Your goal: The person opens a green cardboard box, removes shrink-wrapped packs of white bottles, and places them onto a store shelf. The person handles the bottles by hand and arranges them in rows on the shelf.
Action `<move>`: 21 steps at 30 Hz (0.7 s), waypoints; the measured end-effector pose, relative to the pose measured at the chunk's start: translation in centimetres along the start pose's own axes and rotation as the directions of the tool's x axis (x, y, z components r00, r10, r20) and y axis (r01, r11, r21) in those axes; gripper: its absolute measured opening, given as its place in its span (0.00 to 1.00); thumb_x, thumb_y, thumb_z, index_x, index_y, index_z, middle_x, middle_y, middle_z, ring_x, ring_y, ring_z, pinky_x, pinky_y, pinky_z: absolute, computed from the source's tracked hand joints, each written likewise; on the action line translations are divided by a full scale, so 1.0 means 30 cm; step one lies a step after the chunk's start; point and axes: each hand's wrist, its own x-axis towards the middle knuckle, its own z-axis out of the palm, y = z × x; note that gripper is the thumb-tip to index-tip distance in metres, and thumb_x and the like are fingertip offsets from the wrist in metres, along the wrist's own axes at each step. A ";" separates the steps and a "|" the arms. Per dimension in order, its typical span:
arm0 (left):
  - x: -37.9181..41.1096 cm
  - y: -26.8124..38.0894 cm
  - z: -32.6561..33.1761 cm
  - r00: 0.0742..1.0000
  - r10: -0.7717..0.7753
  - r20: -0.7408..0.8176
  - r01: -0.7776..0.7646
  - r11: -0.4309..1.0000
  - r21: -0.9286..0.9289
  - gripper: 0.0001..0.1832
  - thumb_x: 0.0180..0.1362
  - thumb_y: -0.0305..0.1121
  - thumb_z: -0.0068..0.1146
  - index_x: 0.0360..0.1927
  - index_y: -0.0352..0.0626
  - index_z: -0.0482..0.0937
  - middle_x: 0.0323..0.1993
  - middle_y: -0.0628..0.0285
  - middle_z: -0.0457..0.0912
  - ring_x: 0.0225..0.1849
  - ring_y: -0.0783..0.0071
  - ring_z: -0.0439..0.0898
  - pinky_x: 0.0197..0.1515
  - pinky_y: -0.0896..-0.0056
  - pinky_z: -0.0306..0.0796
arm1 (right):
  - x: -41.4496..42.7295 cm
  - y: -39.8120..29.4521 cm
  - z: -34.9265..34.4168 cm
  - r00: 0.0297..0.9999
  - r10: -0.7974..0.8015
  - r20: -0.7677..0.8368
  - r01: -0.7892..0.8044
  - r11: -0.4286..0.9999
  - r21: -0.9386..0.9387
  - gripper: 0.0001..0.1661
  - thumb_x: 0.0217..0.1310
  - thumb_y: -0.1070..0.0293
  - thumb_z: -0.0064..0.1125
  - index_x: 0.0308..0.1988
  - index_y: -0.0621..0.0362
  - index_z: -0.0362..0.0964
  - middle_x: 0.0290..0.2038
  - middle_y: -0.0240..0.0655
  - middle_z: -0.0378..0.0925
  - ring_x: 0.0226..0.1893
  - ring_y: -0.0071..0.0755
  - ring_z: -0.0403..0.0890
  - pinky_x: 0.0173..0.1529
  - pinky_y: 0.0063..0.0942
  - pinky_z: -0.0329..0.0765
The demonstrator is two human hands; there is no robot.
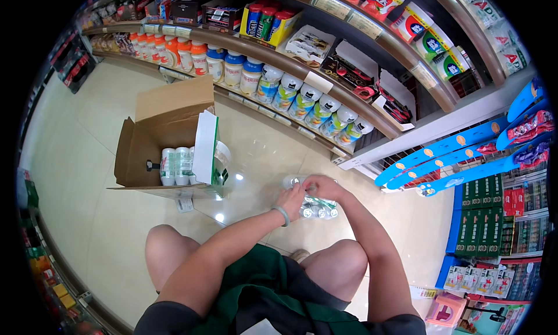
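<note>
A pack of small white bottles (pixel 320 212) in clear plastic wrap with a green strip lies on the floor tiles before me. My left hand (pixel 291 200), with a pale bangle on its wrist, reaches over the near left side of the pack. From the right, my right hand (pixel 324 188) bends over its top. The fingertips of both hands meet, pinched at the wrap; the thin film between them is hard to make out. Left of the pack stands an open cardboard box (pixel 152 130), flaps up, with more wrapped white bottles (pixel 176 166) inside.
A low shelf (pixel 279 117) holding a row of drink bottles (pixel 285 91) runs beyond the box, under shelves of boxed sweets (pixel 348 71). Blue hanging racks (pixel 457 156) project at the right, near stacked green cartons (pixel 479 215). Another goods shelf (pixel 65 274) curves along the lower left.
</note>
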 end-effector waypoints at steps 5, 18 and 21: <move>-0.011 -0.028 -0.007 0.998 0.009 0.068 -0.005 0.998 -0.064 0.33 0.33 0.32 0.68 0.43 0.36 0.63 0.44 0.49 0.65 0.43 0.52 0.73 0.43 0.57 0.69 | -0.005 -0.111 0.046 0.972 0.175 0.157 -0.123 0.948 -0.292 0.14 0.39 0.60 0.59 0.29 0.53 0.73 0.28 0.39 0.77 0.33 0.44 0.78 0.37 0.39 0.74; -0.023 -0.150 -0.009 0.954 -0.191 0.229 0.236 0.954 -0.187 0.22 0.47 0.23 0.49 0.49 0.44 0.62 0.40 0.48 0.70 0.42 0.48 0.73 0.42 0.53 0.69 | -0.072 -0.111 0.190 0.940 -0.167 -0.298 0.194 0.979 0.063 0.07 0.44 0.71 0.53 0.20 0.60 0.64 0.18 0.42 0.69 0.19 0.48 0.72 0.25 0.39 0.70; -0.023 -0.208 -0.075 0.996 0.015 0.086 -0.025 0.993 0.116 0.25 0.46 0.23 0.50 0.51 0.50 0.66 0.43 0.49 0.70 0.41 0.50 0.73 0.41 0.55 0.69 | -0.142 -0.144 0.179 0.939 -0.333 -0.080 0.302 0.915 -0.266 0.03 0.48 0.67 0.52 0.25 0.53 0.69 0.29 0.36 0.72 0.33 0.43 0.74 0.34 0.37 0.71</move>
